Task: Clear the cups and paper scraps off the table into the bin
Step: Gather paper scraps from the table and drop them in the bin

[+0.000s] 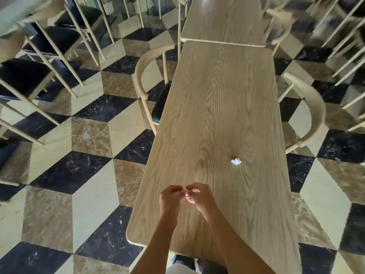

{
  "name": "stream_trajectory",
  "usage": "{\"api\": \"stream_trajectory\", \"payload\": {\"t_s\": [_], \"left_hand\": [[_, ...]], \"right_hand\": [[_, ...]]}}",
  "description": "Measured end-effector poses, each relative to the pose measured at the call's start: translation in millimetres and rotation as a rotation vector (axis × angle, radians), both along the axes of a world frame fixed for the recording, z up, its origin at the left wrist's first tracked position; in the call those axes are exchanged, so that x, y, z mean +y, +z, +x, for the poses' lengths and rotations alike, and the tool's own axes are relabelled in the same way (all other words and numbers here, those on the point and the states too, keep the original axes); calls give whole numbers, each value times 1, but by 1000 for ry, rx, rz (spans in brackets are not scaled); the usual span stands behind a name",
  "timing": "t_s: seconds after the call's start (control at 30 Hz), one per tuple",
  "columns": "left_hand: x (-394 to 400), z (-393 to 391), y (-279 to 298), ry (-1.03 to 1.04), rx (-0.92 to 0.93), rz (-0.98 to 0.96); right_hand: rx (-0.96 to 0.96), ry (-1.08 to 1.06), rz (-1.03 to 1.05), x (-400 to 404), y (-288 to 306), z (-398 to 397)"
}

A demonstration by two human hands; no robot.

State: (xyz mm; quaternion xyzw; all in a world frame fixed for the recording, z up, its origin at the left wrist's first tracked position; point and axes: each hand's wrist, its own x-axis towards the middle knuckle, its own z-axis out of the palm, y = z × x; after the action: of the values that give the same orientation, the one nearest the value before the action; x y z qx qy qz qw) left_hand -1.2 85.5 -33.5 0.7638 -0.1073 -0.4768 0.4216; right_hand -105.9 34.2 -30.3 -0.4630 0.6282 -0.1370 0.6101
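Note:
A crumpled white paper scrap (236, 161) lies on the long light-wood table (213, 115), right of the middle and beyond my hands. My left hand (170, 198) and my right hand (198, 195) hover together over the table's near end, fingers curled and fingertips meeting. A tiny white paper bit (185, 191) shows pinched between the fingertips of both hands. No cup and no bin appear in this view.
A chair (148, 82) is tucked in at the table's left side and another chair (310, 111) at its right. A second table (225, 18) butts against the far end. More chairs (39, 56) stand on the checkered floor to the left.

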Motion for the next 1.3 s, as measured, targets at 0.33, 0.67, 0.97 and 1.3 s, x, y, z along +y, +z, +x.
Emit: {"api": "stream_trajectory", "payload": {"t_s": [0.33,0.67,0.97,1.3], "left_hand": [[-1,-132,35,-392,12,-200],[82,-419,52,-807,220,-236],[226,-687,71,-1322,347,-252],[371,-918,57,-1891,414,-237]], "right_hand": [[-87,-344,-184,35,32,-146],[68,-805,-307,182,60,-428],[187,-1339,-380,378,73,-655],[193,-1885,-453,551,60,-825]]}}
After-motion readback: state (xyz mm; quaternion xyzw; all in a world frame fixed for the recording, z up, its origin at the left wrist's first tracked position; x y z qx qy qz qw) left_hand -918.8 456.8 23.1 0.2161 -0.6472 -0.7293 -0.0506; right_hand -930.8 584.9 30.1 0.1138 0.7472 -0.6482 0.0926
